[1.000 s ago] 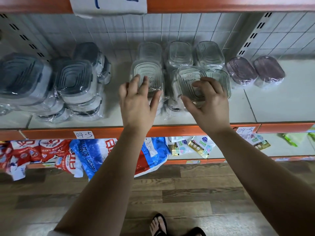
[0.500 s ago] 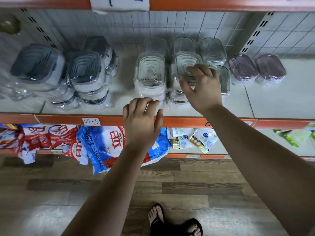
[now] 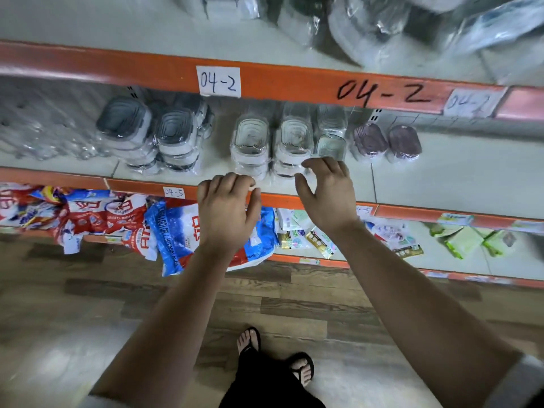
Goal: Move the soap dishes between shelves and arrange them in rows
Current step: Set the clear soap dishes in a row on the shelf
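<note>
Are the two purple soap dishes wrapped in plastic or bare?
Wrapped. The left purple dish and the right purple dish each sit in crinkled clear film that spreads past their edges.

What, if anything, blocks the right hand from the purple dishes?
Likely nothing, so probably yes. The right hand hovers empty at the front of the shelf. The purple dishes stand just to its right on that shelf, with bare surface before them.

Orange-edged white shelves point(image 3: 294, 83) stand on wood-plank floor point(image 3: 88, 304).
</note>
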The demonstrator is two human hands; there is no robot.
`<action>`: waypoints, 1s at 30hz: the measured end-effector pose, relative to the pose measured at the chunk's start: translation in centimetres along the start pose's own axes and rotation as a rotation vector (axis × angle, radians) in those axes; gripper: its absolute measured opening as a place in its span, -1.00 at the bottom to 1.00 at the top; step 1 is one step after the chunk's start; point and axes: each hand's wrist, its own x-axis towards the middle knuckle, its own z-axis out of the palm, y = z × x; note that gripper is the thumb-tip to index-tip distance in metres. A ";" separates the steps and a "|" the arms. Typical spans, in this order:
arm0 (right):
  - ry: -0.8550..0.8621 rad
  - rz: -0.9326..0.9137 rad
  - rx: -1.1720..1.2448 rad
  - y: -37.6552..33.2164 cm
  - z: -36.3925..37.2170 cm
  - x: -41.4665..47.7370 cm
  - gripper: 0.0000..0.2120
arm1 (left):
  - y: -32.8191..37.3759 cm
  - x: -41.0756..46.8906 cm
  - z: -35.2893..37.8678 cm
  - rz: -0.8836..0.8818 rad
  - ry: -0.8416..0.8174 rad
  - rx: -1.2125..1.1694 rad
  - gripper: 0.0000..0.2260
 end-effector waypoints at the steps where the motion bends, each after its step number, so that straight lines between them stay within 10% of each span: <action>1: 0.003 -0.005 0.025 -0.8 -1.0 -0.2 -0.57 | 0.3 0.0 -1.1 -0.004 0.021 0.009 -0.80; 15: 0.156 -0.251 0.136 -11.5 -7.6 6.0 -0.70 | -3.8 6.7 -11.2 -0.034 0.165 0.083 -0.76; 30: 0.237 -0.215 0.121 -21.7 1.7 19.1 -0.67 | -21.5 20.2 -12.6 0.035 0.263 0.063 -0.76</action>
